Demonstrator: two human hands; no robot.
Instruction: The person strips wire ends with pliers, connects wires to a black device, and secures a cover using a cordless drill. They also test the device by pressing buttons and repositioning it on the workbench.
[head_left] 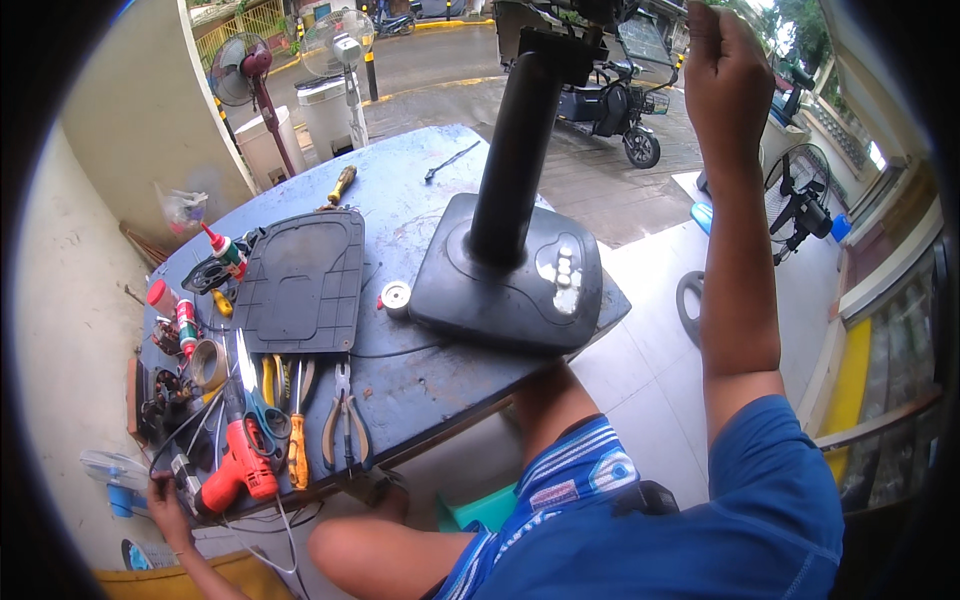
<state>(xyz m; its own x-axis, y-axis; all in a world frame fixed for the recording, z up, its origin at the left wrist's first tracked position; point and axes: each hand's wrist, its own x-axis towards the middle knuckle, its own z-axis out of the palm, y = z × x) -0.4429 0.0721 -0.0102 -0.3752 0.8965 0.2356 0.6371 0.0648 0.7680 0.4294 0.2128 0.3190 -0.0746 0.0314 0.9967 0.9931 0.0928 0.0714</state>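
The right hand [728, 70] is raised and closed near the top of the black plastic fan stand [510, 260] on the blue desk [420, 370]. The left hand [165, 500] rests at the desk's corner beside a red power drill [240, 470], grip unclear; pliers [345, 425] lie nearby.

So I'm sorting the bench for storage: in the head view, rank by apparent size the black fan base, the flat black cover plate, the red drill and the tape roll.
1. black fan base
2. flat black cover plate, only slightly smaller
3. red drill
4. tape roll
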